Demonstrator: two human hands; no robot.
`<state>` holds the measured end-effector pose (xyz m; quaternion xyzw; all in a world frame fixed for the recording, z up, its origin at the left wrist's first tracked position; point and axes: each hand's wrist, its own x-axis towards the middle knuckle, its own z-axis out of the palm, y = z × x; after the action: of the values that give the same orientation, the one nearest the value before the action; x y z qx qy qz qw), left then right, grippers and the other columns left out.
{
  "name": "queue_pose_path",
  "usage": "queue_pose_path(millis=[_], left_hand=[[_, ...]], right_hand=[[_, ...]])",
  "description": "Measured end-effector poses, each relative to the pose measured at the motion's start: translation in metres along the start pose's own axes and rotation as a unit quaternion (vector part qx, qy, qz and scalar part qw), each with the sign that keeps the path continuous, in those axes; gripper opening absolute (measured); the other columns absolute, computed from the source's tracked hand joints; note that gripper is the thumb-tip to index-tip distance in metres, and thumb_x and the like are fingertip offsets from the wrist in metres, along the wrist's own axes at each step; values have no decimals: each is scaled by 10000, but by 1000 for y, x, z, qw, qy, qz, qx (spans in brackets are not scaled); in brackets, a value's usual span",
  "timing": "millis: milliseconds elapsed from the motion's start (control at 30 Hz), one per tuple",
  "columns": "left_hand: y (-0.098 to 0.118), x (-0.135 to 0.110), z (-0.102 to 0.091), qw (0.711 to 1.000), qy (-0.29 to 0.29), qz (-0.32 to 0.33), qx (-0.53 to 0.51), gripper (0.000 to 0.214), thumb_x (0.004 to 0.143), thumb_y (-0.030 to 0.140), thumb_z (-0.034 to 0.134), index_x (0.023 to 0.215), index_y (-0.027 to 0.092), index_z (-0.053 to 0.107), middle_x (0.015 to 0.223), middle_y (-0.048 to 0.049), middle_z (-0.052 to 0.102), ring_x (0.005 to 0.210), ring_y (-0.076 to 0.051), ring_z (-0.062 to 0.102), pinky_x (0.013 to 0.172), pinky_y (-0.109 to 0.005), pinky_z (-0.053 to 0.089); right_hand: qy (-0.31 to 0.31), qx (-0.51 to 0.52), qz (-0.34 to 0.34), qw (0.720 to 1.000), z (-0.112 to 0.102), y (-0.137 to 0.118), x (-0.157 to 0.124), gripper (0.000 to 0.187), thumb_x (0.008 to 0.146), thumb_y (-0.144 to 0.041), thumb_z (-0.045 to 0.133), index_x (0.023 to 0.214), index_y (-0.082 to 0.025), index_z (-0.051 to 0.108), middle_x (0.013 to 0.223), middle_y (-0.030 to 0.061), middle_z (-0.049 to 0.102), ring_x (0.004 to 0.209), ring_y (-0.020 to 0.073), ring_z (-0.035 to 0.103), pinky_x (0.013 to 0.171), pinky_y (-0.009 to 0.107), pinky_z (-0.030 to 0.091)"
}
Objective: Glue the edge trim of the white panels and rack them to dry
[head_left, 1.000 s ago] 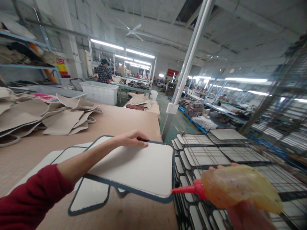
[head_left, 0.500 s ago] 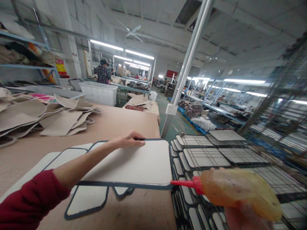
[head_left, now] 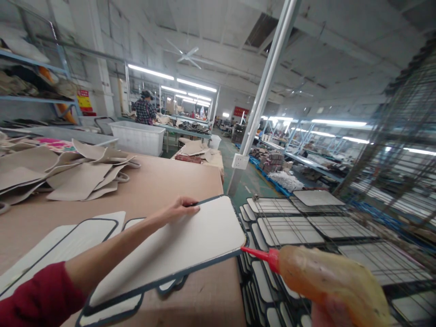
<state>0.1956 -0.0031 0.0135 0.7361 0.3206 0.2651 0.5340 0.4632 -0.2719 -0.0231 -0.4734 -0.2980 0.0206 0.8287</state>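
A white panel with rounded corners and a dark blue edge is tilted above the table. My left hand pinches its far edge, thumb on the white face. At the lower right my right hand grips a squeeze bottle of amber liquid; most of its fingers are hidden behind the bottle. The bottle's red nozzle tip is at the panel's near right corner; whether they touch I cannot tell. More white panels with dark edges lie on the table beneath my left arm.
A wire rack stacked with similar panels stands against the table's right side. Beige fabric pieces are heaped at the table's far left. A metal post with a socket box rises beyond the table; a person stands in the distance.
The held panel has turned, its left end swinging nearer to me. My left hand has shifted slightly left. The bottle moved a little left, its nozzle staying by the panel's corner.
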Motion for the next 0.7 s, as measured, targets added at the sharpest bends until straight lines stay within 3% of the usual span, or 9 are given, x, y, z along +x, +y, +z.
queue_pose_path(millis=[133, 400, 533, 700], left_hand=[[-5, -5, 8, 999, 20, -3, -29, 412, 630, 561, 738, 732, 166, 684, 639, -3, 609, 651, -177, 538, 568, -252, 385], [-25, -6, 12, 997, 54, -43, -46, 522, 584, 631, 756, 743, 160, 598, 617, 25, 571, 573, -126, 480, 543, -229, 333], [-19, -13, 14, 992, 48, -84, -77, 565, 533, 641, 786, 747, 166, 566, 620, 22, 600, 541, -123, 506, 513, -225, 357], [-8, -24, 14, 986, 44, -118, -106, 585, 509, 635, 809, 763, 172, 558, 634, 13, 647, 538, -128, 555, 477, -215, 396]], right_hand=[[52, 28, 13, 998, 19, -7, 1, 561, 545, -316, 889, 1076, -312, 709, 1155, 1, 674, 1110, 287, 624, 818, 307, 588], [22, 69, -15, 997, 31, 3, 20, 456, 603, -212, 860, 1030, -264, 708, 1020, 2, 679, 982, 235, 643, 875, 349, 560], [-7, 59, -12, 998, 29, 20, 31, 478, 640, -226, 845, 1087, -211, 676, 1006, 29, 665, 962, 239, 631, 855, 380, 562], [-8, 87, 53, 995, 30, 33, 38, 542, 585, -230, 880, 1090, -201, 683, 1023, 24, 680, 877, 180, 635, 763, 259, 578]])
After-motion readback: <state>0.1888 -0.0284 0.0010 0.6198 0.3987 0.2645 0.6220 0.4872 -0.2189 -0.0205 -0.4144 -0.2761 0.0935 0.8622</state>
